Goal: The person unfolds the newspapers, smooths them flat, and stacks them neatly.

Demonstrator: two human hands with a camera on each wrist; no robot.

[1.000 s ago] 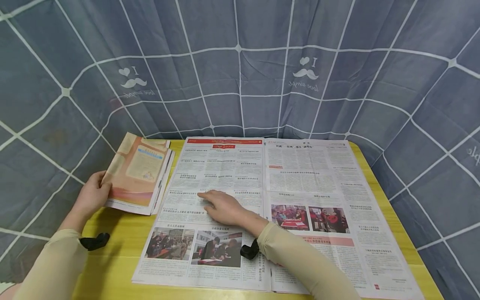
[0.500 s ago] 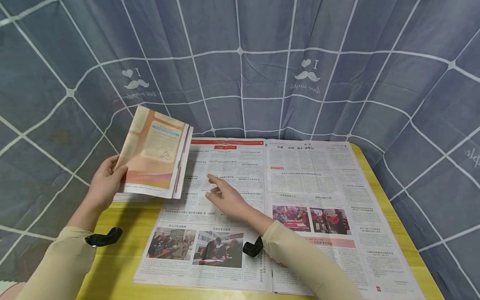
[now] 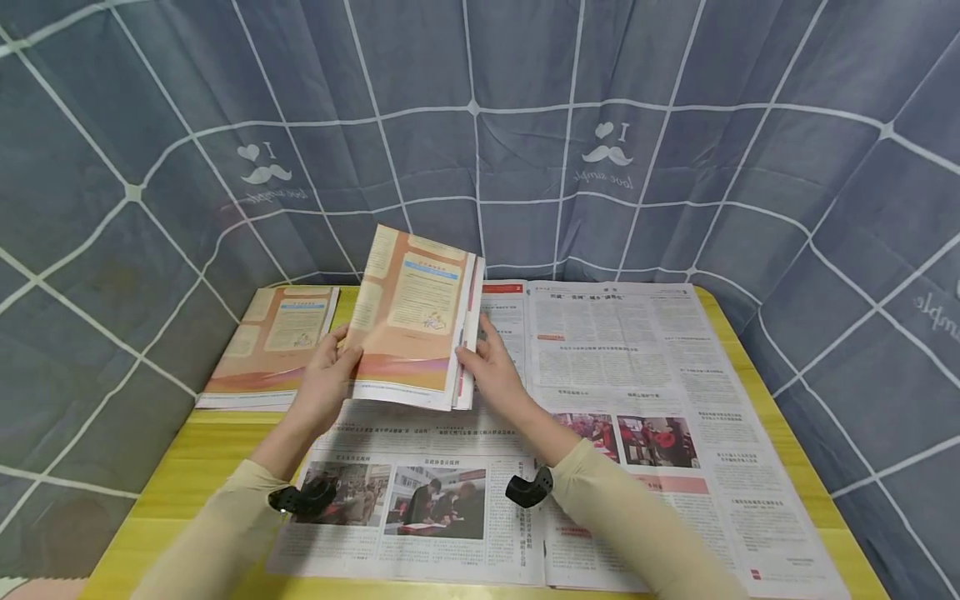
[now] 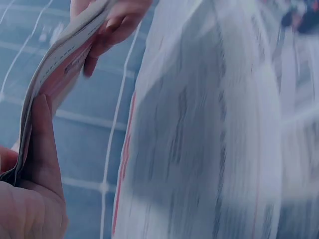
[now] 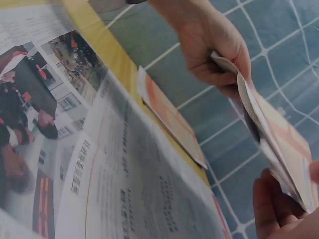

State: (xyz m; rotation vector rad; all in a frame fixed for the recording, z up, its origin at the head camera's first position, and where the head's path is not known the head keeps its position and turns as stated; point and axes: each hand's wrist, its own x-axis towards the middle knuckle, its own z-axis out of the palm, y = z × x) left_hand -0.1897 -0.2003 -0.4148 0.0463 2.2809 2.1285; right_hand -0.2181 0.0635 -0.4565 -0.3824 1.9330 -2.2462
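Both hands hold an orange-covered booklet (image 3: 416, 333) raised over the spread newspaper (image 3: 738, 467), its top leaning away from me. My left hand (image 3: 324, 379) grips its lower left edge, thumb on the front cover. At the opposite edge, my right hand (image 3: 497, 367) pinches the loose page edges between thumb and fingers. The right wrist view shows the booklet (image 5: 271, 137) edge-on, its pages slightly parted. In the left wrist view, the left fingers lie behind the booklet (image 4: 55, 59). A matching booklet (image 3: 258, 350) lies flat on the left.
The yellow table (image 3: 187, 467) carries the newspaper, printed with text and photos. A grey-blue curtain (image 3: 525, 167) with white grid lines hangs around the back and sides. Black bands (image 3: 303, 497) sit on both wrists, over cream sleeves (image 3: 225, 533).
My left hand has lifted the booklet off the left pile and carried it right over the newspaper, uncovering the matching one. My right hand has left the newspaper and taken the booklet's right edge.
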